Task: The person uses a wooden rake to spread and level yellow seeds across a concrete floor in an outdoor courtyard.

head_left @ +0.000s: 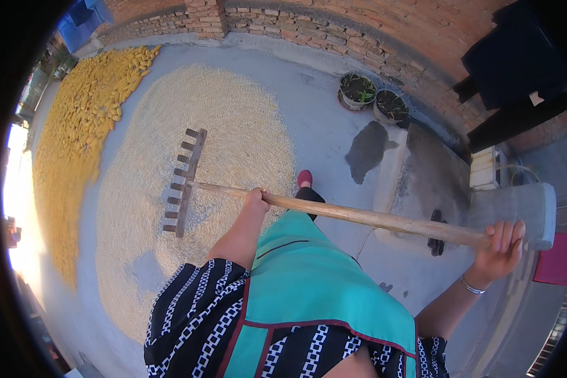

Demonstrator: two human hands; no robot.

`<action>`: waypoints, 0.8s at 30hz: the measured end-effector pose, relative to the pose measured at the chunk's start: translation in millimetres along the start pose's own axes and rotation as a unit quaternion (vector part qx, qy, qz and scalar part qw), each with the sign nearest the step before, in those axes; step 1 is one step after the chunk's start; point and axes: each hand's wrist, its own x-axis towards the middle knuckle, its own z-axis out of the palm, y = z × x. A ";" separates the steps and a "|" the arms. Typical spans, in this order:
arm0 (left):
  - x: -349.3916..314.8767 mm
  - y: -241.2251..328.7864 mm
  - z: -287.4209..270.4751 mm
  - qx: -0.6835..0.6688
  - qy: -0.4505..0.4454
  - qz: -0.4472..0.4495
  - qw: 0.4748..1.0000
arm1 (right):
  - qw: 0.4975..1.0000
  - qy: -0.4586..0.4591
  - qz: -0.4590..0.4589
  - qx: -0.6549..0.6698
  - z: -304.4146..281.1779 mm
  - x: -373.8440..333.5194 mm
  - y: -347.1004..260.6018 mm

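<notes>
A wooden rake [184,181] with a long pale handle [372,218] lies across the view, its toothed head resting on a wide layer of loose corn kernels [233,132] spread on the concrete floor. My left hand [256,201] grips the handle near the middle. My right hand [503,244], with a bracelet at the wrist, holds the handle's end. A teal apron over a black and white patterned garment fills the lower middle, and one red shoe [304,178] shows beside the kernels.
A long pile of yellow corn cobs [75,132] runs along the left. Two dark plant pots [358,90] stand by the brick wall [334,28]. A wet patch [366,148], a raised concrete slab [516,205] and dark hanging clothes [516,63] are at right.
</notes>
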 end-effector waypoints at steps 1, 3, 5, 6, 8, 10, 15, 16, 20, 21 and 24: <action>15.9 8.6 21.9 -0.015 0.016 0.010 1.000 | 1.000 -0.004 0.013 0.015 -8.9 27.8 20.4; 51.4 23.9 72.6 -0.051 0.054 0.026 0.997 | 0.998 -0.017 0.047 0.043 -29.2 93.6 70.0; 84.9 40.7 125.6 -0.085 0.056 0.040 0.994 | 0.996 -0.045 0.072 0.040 -43.7 164.0 119.2; 98.8 53.5 158.8 -0.101 0.055 0.049 0.992 | 0.994 -0.058 0.081 0.040 -49.1 202.0 142.0; 134.0 82.5 217.0 -0.129 0.052 0.061 0.988 | 0.989 -0.092 0.099 0.055 -57.2 284.0 188.8; 164.7 105.0 258.4 -0.121 0.046 0.065 0.989 | 0.985 -0.107 0.128 0.053 -56.2 353.1 230.3; 162.4 131.2 380.3 -0.154 0.108 0.070 0.980 | 0.981 -0.103 0.165 0.003 -59.1 487.1 304.6; 158.2 133.8 401.4 -0.143 0.118 0.069 0.980 | 0.980 -0.109 0.168 -0.011 -65.1 504.8 310.1; 152.2 125.9 465.9 -0.085 0.156 0.104 0.979 | 0.979 -0.101 0.178 -0.020 -98.9 570.8 337.3; 165.8 121.3 480.4 -0.077 0.149 0.091 0.981 | 0.981 -0.089 0.173 -0.028 -110.6 584.7 339.1; 201.1 103.4 528.9 -0.093 0.147 0.072 0.982 | 0.978 -0.095 0.185 -0.007 -153.2 643.0 354.7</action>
